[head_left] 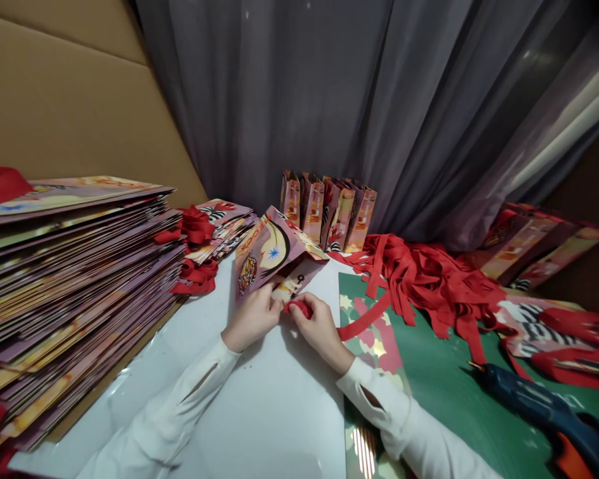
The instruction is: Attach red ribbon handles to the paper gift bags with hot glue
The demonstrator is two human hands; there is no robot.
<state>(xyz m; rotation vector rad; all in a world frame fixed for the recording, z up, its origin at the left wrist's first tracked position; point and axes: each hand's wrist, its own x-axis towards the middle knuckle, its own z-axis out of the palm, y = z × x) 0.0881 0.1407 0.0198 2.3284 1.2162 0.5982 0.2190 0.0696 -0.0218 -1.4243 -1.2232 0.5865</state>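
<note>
A tall stack of flat printed paper bags (74, 279) is seen at nine o'clock, with a red ribbon end (0, 183) laid on its top; a smaller pile of bags with red ribbon handles (204, 233) is set just beside it, toward ten o'clock; the white table top (274, 412) is spread beneath both sleeves at six o'clock. The left hand (253, 318) is closed on the lower edge of a printed paper bag (272, 256), which is held tilted near the centre, its open mouth turned toward one o'clock; the right hand (319, 326) is pinched shut on the end of a red ribbon (362, 320), and that end is pressed against the same bag edge, so the two hands are nearly touching; the ribbon is trailed away toward three o'clock across a green sheet with printed flowers (429, 379). A row of upright finished bags (329, 209) is stood at twelve o'clock before a grey curtain (359, 100); a heap of loose red ribbon strips (429, 279) is spread at two o'clock; more bags (534, 246) are leaned behind it; a blue glue gun (544, 409) is laid at four o'clock on the green sheet.
</note>
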